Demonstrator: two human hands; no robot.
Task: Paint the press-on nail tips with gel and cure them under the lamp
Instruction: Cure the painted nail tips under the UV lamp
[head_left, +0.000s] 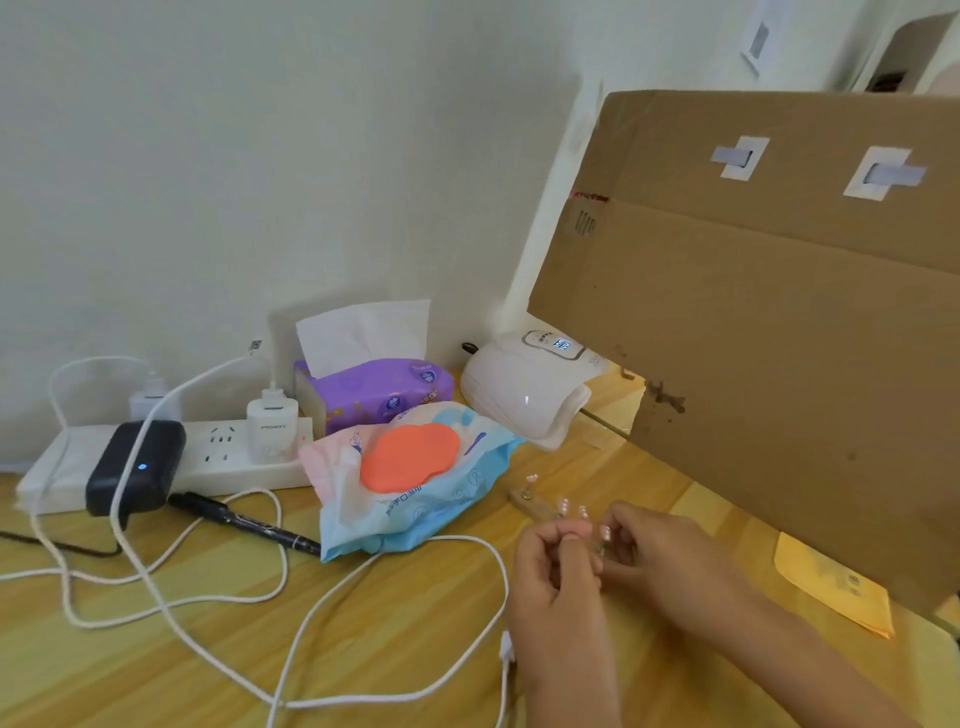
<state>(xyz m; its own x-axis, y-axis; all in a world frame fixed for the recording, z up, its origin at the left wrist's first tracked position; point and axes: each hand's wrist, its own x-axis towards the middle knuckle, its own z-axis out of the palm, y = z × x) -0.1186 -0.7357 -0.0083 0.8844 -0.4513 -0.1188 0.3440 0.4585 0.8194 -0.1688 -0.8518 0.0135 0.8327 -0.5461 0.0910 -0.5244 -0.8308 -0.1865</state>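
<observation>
left hand (553, 566) and right hand (657, 551) pinch a nail tip (605, 531) together, just beside the stand (535, 501); lamp (524, 389) behind.

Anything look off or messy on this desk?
Two things. Loose white cables loop across the table and run up beside the left hand, where they would be easy to snag. The cardboard sheet propped at the right has dark stains along its lower left edge. Nothing looks spilled.

The nail tip (605, 531) between left hand (553, 571) and right hand (660, 556) is partly hidden, blurred.
</observation>
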